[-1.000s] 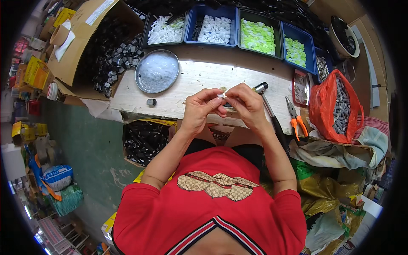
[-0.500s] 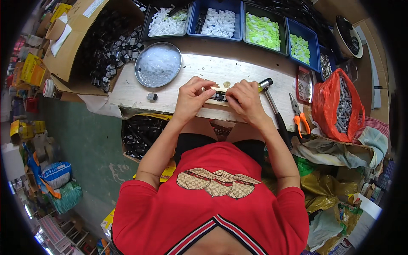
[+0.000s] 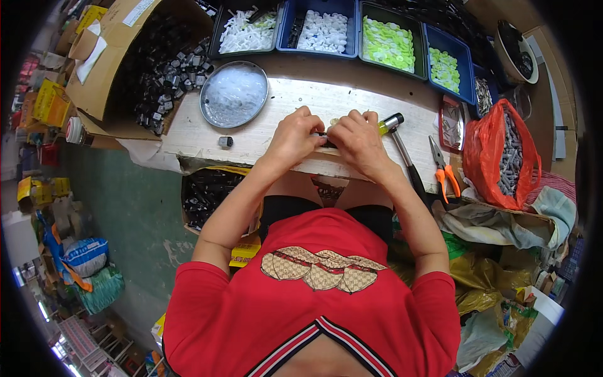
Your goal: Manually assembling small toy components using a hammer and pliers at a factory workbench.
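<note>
Centrally, the left hand [image 3: 294,135] and right hand [image 3: 357,139] meet fingertip to fingertip, both pinched closed on a small dark part [image 3: 321,134] lying on the workbench [image 3: 188,125]; its long axis appears to run left to right, mostly hidden by fingers. Just right lies a screwdriver [image 3: 402,151], then orange pliers [image 3: 443,169]. A round metal tray [image 3: 234,94] sits left.

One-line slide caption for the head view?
Both hands, left hand and right hand, press a small dark part together on the wooden bench.
</note>
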The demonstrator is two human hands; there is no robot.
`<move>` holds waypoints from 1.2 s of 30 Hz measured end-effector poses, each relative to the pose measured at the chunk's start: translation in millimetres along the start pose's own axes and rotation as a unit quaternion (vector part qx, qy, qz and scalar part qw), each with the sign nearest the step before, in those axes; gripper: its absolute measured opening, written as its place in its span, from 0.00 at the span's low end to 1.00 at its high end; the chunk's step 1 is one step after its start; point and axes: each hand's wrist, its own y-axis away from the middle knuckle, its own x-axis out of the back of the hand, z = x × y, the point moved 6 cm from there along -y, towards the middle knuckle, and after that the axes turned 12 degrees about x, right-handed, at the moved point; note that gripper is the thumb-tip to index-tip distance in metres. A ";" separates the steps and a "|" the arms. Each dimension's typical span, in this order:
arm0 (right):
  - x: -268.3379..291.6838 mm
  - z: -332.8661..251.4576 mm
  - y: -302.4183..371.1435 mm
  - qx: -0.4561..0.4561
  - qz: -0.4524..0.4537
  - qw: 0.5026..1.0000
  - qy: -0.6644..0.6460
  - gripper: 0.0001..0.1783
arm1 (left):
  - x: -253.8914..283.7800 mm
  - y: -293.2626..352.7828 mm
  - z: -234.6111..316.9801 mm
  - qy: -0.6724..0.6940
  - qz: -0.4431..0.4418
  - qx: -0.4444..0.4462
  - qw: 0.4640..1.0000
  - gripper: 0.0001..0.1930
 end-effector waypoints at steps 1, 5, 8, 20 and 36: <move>1.9 1.6 1.9 0.000 0.002 1.000 -0.001 0.06 | -1.4 -4.0 3.1 -0.036 -0.024 0.006 0.999 0.10; 16.2 12.0 8.5 -0.055 0.077 0.995 -0.036 0.07 | -5.4 -13.4 1.9 -0.076 -0.103 0.039 0.991 0.10; 4.6 3.2 6.0 -0.022 0.054 0.998 -0.037 0.05 | -3.2 -13.5 -4.0 -0.031 -0.125 0.051 0.990 0.11; -2.2 -3.2 -3.1 -0.001 0.057 0.998 -0.024 0.07 | -1.2 -10.3 -8.6 0.045 -0.176 0.099 0.978 0.11; 2.8 -4.8 -2.2 0.027 0.087 0.996 -0.003 0.07 | -0.6 -11.6 -5.5 0.005 -0.154 0.054 0.987 0.12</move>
